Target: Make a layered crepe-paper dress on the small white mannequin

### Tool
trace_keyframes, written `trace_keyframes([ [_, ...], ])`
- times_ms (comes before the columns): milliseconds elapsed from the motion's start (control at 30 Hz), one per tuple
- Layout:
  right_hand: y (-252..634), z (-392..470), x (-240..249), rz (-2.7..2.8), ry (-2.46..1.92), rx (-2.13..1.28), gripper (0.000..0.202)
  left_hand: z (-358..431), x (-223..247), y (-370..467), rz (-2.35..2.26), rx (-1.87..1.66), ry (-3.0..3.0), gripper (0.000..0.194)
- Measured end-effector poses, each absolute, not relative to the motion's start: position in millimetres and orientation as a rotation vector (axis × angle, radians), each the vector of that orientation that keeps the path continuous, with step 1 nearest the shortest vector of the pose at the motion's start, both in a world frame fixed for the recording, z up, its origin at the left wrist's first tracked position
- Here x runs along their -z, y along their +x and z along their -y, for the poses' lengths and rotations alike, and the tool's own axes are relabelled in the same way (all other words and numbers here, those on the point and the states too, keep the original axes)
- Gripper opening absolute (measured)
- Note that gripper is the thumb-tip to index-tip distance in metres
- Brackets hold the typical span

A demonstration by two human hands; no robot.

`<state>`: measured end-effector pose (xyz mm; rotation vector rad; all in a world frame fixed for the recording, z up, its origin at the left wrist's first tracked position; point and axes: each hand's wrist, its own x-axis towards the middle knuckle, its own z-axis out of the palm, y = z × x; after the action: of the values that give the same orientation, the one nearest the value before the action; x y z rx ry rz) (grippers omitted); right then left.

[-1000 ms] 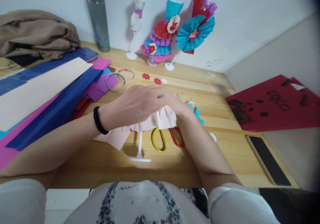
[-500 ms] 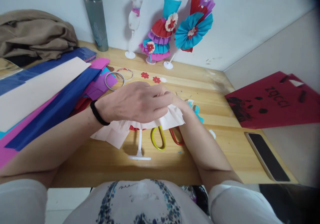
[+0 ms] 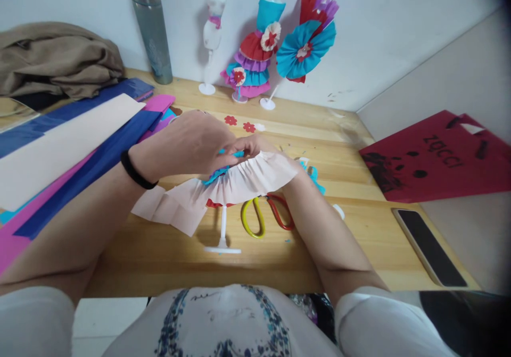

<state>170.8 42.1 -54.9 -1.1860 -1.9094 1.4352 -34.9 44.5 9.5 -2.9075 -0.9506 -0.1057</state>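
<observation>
A pale pink strip of crepe paper (image 3: 255,179), gathered into pleats, runs around the front of a small white mannequin stand (image 3: 223,232). Its loose, flatter end hangs to the left. My right hand (image 3: 252,145) is closed at the strip's upper edge, thumb and fingers pinching the pleats. My left hand (image 3: 181,144), with a black band at the wrist, bends over the strip's left part; its fingers look closed on the paper, the tips partly hidden. Blue ruffled paper (image 3: 217,175) shows between the hands, and a bit of red (image 3: 219,204) peeks out below the strip.
Scissors with yellow and red handles (image 3: 253,218) lie behind the stand. Coloured paper sheets (image 3: 72,149) are piled left. Dressed mannequins (image 3: 255,43), a bare one (image 3: 215,14) and a bottle (image 3: 154,38) stand along the wall. A phone (image 3: 429,248) and red bag (image 3: 439,157) are right.
My left hand has shifted left and turned, uncovering the pleats and the blue ruffle. My right hand's fingers now show at the strip's top edge.
</observation>
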Motion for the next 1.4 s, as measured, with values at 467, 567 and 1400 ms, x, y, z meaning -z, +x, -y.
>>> trace_keyframes([
  [467,177.9,-47.9,57.6,1.958,-1.15,-1.359,0.015,-47.8,24.5,-28.4,0.994,-0.058,-3.086,0.014],
  [567,178.1,-47.0,56.0,1.952,-1.15,-1.343,0.017,-48.6,23.4,-26.6,0.974,-0.034,-3.11,0.017],
  [1400,192.2,-34.4,24.7,2.339,-0.639,-0.958,0.019,-56.4,23.1,-29.2,0.841,-0.14,-3.093,0.021],
])
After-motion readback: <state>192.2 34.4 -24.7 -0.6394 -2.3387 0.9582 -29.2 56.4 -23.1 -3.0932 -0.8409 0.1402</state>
